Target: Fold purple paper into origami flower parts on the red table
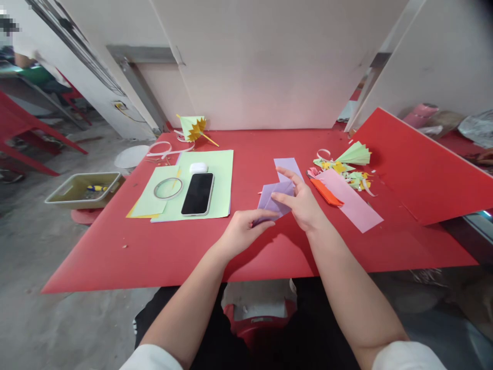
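A folded piece of purple paper (274, 197) is held up between my two hands over the red table. My left hand (250, 228) pinches its lower left edge between thumb and fingers. On the upper right side, my right hand (302, 203) grips the same paper, with the thumb across its front and the index finger reaching beyond the top. Behind it lies a flat purple sheet (290, 167), partly covered by the folded paper and my right hand. To the right, an orange utility knife (325, 191) rests partly on a pink paper strip (356, 205).
Left on the red table (154, 262) are green sheets (223, 180), a tape roll (168, 188), a phone (197, 193), a white case (198, 168) and a small paper umbrella (193, 128). Paper scraps (346, 167) lie right, near an upright red board (427, 169). A bin (84, 190) stands left.
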`<state>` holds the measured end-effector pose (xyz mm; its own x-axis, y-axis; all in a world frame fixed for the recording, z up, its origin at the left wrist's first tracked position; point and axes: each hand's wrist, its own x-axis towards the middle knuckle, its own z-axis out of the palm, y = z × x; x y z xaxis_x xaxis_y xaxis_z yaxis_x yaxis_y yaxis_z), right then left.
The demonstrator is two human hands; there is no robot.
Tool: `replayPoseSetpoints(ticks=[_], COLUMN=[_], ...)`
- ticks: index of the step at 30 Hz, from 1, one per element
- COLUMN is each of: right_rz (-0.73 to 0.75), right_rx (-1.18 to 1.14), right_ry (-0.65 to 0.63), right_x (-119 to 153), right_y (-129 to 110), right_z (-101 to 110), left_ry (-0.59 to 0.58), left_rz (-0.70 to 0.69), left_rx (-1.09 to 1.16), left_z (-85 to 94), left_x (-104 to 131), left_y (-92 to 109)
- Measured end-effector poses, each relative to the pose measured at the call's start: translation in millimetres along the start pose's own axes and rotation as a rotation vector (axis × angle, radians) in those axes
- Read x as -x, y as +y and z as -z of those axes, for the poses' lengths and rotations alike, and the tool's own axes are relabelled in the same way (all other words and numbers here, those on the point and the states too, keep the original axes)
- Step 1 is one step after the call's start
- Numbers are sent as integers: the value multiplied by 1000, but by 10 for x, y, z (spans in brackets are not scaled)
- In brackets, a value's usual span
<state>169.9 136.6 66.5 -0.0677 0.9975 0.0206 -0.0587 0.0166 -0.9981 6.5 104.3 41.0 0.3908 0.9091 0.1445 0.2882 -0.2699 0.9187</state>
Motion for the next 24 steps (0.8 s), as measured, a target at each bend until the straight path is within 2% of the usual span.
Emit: replayPoseSetpoints(ticks=[12, 14, 19, 24], right_rz=[7, 20, -13, 13], right_rx=[-124, -113, -75, -89], right_ry=[58, 46, -127, -105], right_x=[-19, -23, 6, 29], right_y=[10, 6, -40, -51], right_z=[16, 25, 29, 4], left_ry=[-90, -49, 115, 132], left_rz=[-24, 0, 79, 100], left_rx=[-10, 14, 167, 238], left_z=[-5, 2, 19, 23], left_x=[1, -1, -23, -28], left_y=[-1, -4, -12, -19])
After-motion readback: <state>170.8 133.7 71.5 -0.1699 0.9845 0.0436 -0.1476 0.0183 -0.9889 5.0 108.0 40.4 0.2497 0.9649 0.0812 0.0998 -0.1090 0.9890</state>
